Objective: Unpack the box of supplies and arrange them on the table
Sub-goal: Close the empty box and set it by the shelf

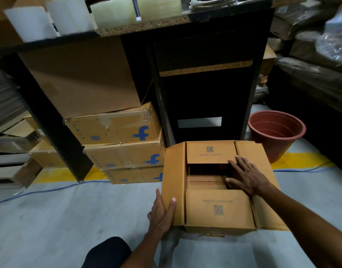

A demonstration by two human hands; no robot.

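Knee and both forearms lead in to a cardboard box (pixel 214 190) on the floor, its flaps only partly open.

Crouched on the grey floor, the person has the left hand (pixel 161 211) clasped around the box's left flap, thumb on top, while the right hand (pixel 245 176) lies flat and spread on the right flap, fingers reaching toward the dark gap in the middle. Both inner flaps (each printed with a code square) are folded over the opening, so what lies inside cannot be made out. I judge the unpacking barely begun: nothing from this box is out yet. The bench (pixel 147 26) stands just behind, already carrying pale rolls (pixel 50 18); every item has yet to be lifted up and arranged there.
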